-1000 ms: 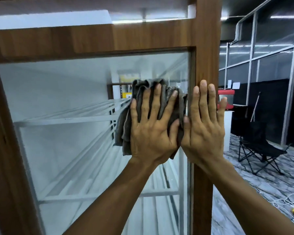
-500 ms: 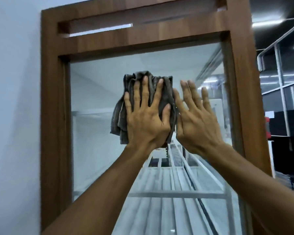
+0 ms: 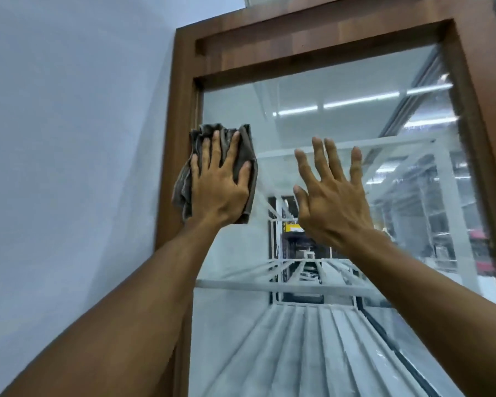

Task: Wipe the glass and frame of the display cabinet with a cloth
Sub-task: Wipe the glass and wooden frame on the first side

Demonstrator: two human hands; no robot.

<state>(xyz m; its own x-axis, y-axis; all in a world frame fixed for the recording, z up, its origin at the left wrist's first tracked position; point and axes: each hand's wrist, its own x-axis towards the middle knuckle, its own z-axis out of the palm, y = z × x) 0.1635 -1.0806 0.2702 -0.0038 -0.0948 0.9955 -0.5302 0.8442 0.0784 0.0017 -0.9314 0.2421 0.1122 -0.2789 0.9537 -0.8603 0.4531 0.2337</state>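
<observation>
Cloth [image 3: 244, 144] under flat left hand [image 3: 218, 190], against frame [image 3: 174, 133]; right hand [image 3: 334, 202] splayed.

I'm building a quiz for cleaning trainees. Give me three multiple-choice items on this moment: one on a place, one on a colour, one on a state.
1. Where does the left hand press the crumpled grey cloth?
A) at the left edge of the glass pane, against the frame
B) on the top rail
C) on the right post

2. What colour is the wooden cabinet frame?
A) white
B) brown
C) black

3. How is the right hand?
A) gripping the cloth
B) in a fist
C) open, holding nothing

Answers:
1 A, the cloth overlaps the left post.
2 B, brown wood grain shows all round.
3 C, its straight fingers are spread before the glass.
</observation>
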